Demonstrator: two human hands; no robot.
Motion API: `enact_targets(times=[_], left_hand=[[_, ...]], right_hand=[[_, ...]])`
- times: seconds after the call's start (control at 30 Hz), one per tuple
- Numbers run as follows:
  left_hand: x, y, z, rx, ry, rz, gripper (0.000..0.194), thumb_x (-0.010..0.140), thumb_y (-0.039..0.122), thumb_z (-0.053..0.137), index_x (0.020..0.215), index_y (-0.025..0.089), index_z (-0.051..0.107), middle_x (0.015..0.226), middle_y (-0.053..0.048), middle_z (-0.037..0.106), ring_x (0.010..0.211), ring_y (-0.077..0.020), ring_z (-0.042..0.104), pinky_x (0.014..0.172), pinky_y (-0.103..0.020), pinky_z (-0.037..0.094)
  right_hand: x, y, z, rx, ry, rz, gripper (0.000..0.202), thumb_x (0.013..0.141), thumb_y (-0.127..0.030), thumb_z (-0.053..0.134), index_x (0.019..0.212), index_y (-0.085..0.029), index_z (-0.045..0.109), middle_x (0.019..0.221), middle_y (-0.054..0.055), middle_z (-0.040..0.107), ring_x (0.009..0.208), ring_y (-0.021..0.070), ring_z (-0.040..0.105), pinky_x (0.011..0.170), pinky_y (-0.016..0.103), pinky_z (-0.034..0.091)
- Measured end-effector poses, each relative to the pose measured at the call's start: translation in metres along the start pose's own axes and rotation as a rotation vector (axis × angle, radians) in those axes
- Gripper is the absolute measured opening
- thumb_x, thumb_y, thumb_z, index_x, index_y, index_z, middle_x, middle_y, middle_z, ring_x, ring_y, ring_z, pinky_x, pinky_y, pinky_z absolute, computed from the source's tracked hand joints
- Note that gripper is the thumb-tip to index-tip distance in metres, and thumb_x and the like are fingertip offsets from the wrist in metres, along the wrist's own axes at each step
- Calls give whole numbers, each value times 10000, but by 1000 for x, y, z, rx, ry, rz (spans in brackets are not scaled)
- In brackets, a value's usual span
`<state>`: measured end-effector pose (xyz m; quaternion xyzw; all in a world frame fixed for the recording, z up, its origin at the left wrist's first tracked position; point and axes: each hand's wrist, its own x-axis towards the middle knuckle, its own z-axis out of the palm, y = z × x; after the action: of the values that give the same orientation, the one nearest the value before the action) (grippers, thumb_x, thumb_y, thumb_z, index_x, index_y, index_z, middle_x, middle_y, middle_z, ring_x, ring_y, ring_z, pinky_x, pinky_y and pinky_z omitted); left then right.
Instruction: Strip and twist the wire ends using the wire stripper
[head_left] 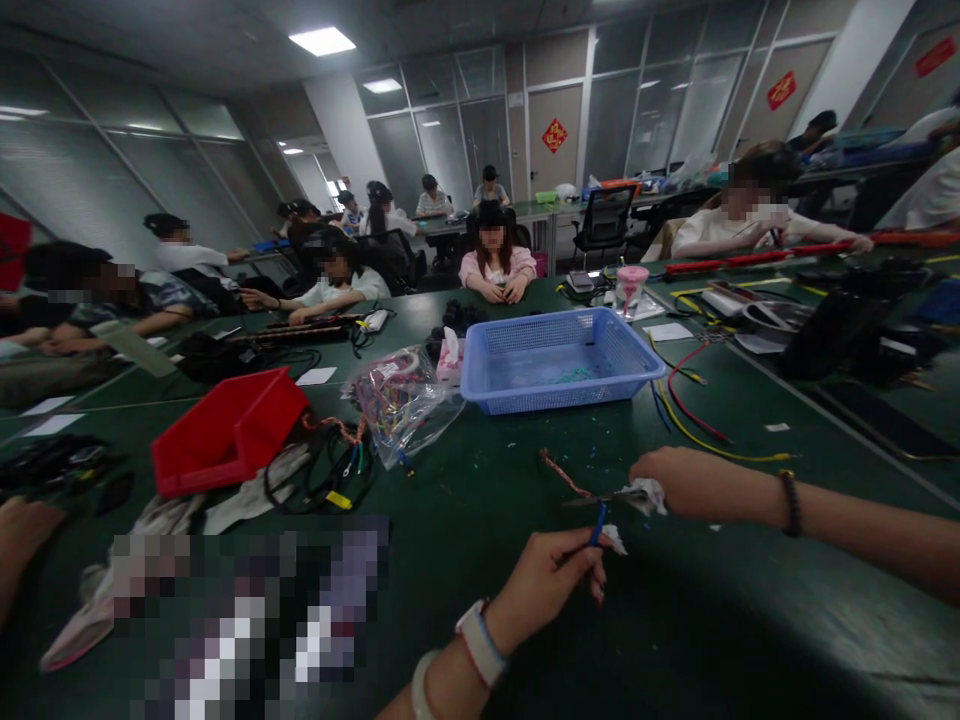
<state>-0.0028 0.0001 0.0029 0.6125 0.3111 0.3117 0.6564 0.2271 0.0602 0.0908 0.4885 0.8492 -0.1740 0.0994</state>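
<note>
On the dark green tabletop [465, 520], a perforated blue basket [555, 398] was set, and both hands were held on its near side. The right hand [667, 482] was raised close to the basket's near right corner, its grip closed around a bladed tool [596, 497] whose handle was hidden; the left hand [551, 570] was placed farther out from the basket, its grip pinched on a short blue wire [599, 522]. Between the basket and the blade a bent copper strand [561, 472] was seen, its lower end brought to the blade; whether it was joined to the blue wire could not be told. The strand was judged light and pliable, likely to be splayed if rubbed at its bare tip, so it was best held low, near the blade. The blue wire was judged nearly weightless, a little springy and smooth enough to be rolled between bare fingertips; a firm pinch was called for along its sleeve, well clear of the edge. By the white wrapping [651, 495] at the right fingers, some slipping was probably prevented.
</note>
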Motion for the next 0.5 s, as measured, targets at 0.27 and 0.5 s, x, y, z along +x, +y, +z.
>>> enact_targets(times=[0.27,0.5], left_hand=[[-1,5,0,94,29,17,316,933,357,483,1036,128,675,714,-16,590,620,-113,570,649,-234,474],[3,-5,2,-57,78,-18,361,907,390,525,1118,125,652,707,-13,585,589,-108,572,611,-236,477]], right_hand=[[8,9,10,338,-337,28,55,628,-187,606,644,-137,591,584,7,568,491,98,484,446,207,322],[18,2,2,640,-375,121,71,618,-160,634,620,-124,573,495,-48,500,386,40,383,350,146,253]])
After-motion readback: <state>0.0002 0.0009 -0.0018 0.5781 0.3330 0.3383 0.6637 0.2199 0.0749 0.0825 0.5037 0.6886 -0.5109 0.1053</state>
